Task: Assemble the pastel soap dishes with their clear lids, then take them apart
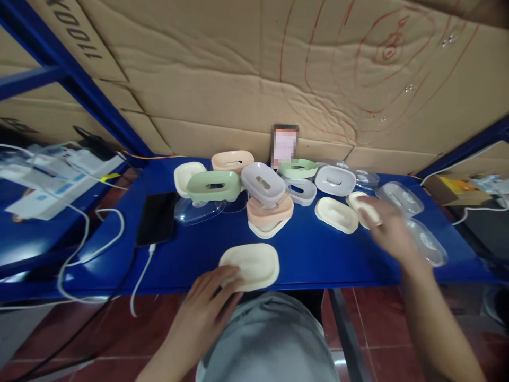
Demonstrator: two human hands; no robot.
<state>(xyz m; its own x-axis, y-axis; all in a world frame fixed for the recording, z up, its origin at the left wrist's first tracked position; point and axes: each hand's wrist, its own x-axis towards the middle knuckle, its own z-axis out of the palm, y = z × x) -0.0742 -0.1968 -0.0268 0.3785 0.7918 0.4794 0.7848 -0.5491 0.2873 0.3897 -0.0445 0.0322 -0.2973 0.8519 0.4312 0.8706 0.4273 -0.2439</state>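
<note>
Near the front edge of the blue table lies a cream oval tray (256, 265). The stretched, spread fingers of my left hand (217, 292) rest over its left end. To the right, my right hand (384, 225) is blurred by motion, with its fingers over a smaller-looking cream piece (362, 207); whether they grip it I cannot tell. Just left of that piece is another cream oval tray (337, 214). Oval soap-dish-like bodies with slots stand behind: a green one (212, 185), a lilac one (263, 183) on a peach one (269, 211), and a grey-lilac one (335, 180).
Clear plastic covers (425, 241) lie at the right and another clear cover (199, 211) at the left. A black tablet-like device (156, 218) with a white cable (141, 278) lies at left. A pixelated phone-like screen (284, 146) leans on the cardboard wall (222, 69).
</note>
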